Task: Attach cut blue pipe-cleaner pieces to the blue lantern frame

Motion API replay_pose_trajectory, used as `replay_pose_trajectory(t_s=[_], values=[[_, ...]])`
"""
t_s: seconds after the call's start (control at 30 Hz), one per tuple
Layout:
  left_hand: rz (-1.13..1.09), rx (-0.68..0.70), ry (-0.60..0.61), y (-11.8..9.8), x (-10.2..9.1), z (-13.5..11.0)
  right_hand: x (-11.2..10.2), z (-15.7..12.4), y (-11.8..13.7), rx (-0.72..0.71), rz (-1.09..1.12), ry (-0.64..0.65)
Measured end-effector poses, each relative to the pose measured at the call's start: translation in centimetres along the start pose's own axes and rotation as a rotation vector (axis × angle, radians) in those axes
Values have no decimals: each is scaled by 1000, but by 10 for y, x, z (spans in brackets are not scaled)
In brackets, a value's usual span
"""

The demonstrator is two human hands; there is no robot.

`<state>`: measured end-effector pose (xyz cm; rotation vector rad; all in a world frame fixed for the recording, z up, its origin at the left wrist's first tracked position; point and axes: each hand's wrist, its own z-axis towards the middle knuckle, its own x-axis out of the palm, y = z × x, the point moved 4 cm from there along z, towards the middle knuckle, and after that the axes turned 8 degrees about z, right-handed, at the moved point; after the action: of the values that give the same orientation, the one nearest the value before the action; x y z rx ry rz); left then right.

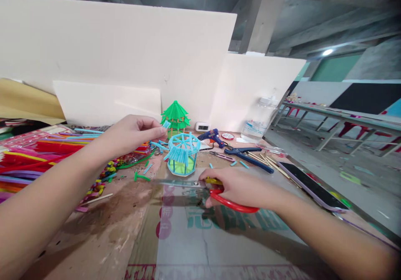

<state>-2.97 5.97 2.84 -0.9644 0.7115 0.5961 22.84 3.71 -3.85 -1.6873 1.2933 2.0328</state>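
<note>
My left hand (142, 131) is closed in a pinch on a short light blue pipe cleaner piece (166, 124), held above the table. Red-handled scissors (233, 202) are in my right hand (230, 184), with the blades pointing left and blurred. Between and beyond my hands stands a small blue pavilion model (182, 154) with a green floor, its roof partly covered with blue strips. Behind it is a green tiered tower model (176, 117). Cut blue pieces (148, 168) and a green scrap (142, 176) lie left of the scissors.
Bundles of colored pipe cleaners (40, 154) fill the left side. A glue gun (213, 137), blue-handled pliers (250, 156), wooden sticks (275, 165), a phone (310, 184), a white clock (202, 127) and a plastic bottle (257, 121) lie behind and right. White boards (119, 50) stand at the back.
</note>
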Motion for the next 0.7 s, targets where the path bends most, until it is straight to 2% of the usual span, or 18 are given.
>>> replay_pose_trajectory(t_s=[0.07,0.17,0.33,0.4,0.5,0.53,0.6,0.7], values=[[-15,-8,10,0,5,-1,11,1,-2,6,-81,17],[-30,-22,29,-1,10,-2,17,0,7,-77,-182,12],[-76,-26,93,-11,23,-2,-10,2,29,-144,-245,-55],[-170,-4,171,-21,39,-6,-26,12,33,-121,-264,-86],[-302,-18,258,-32,73,-23,-53,35,31,-44,-395,-313],[-308,-42,253,-32,85,-30,-59,44,29,-16,-412,-349],[-307,-66,245,-30,107,-44,-67,63,24,49,-355,-375],[-274,-93,177,-23,125,-59,-69,86,19,161,-300,-292]])
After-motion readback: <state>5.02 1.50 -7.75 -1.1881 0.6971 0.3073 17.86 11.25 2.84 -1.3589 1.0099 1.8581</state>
